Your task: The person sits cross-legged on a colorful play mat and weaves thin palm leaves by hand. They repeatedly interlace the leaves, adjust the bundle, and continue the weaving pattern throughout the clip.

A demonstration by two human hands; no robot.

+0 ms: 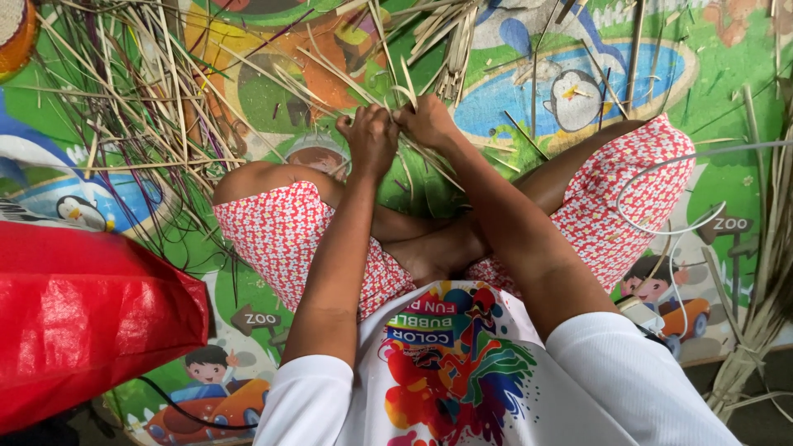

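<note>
I sit cross-legged on a colourful cartoon play mat (710, 66). My left hand (369, 136) and my right hand (427, 120) are held close together in front of my knees, both closed around thin pale straw strips (413, 83) that fan out away from me. The strips cross between my fingers; how they interlace is hidden by my hands. More loose strips, some purple, lie scattered over the mat at the upper left (140, 107).
A red plastic bag (83, 322) lies at my left. A bundle of dry straw (764, 272) lies along the right edge. A white cable (669, 223) loops over my right knee. A woven basket edge (15, 33) shows at the top left corner.
</note>
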